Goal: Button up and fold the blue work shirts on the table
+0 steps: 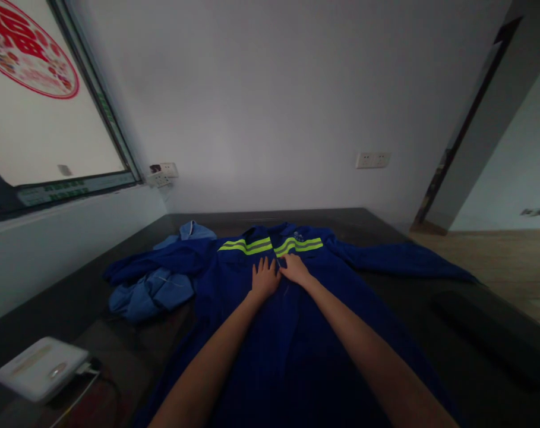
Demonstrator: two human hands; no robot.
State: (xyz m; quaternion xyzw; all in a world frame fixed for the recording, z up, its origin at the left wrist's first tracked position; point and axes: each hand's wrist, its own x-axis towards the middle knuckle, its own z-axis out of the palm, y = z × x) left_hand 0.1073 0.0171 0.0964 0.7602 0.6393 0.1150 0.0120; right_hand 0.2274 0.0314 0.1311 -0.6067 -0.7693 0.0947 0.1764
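A dark blue work garment (314,297) with yellow-green and grey reflective chest stripes lies spread on a dark table, its collar at the far side. Its lower part runs out of view, so I cannot tell if it is a jacket or a coverall. My left hand (265,279) rests flat on the chest, fingers spread, left of the front opening. Beside it, my right hand (295,269) is closed, thumb and fingers pinching at the front opening just below the stripes. A thin pale line shows there; whether it is a zip is too small to tell.
Lighter blue crumpled clothing (151,294) lies under and beside the left sleeve. A white device (42,365) with a plugged-in cable sits at near left. A long black object (488,333) lies at right. Wall sockets (373,160) are behind the dark table (350,221).
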